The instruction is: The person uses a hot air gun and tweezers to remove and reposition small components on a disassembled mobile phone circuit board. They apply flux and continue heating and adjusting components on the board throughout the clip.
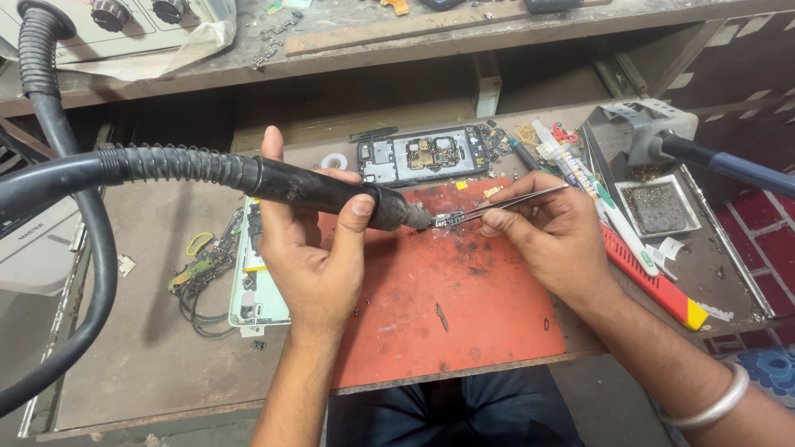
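Tiny part pinched at the tips of the slim metal tweezers [517, 199]: too small to identify. Nozzle of the black hot-air handle [331, 192] partly covered by the left hand [310, 248]. Thick black ribbed hose [79, 174] cut off at the left edge. White flat phone panel [252, 281] half hidden behind the left hand. Blue-handled tool [729, 165] clipped by the right edge. Contents of the open dark phone body [422, 155] too fine to make out.
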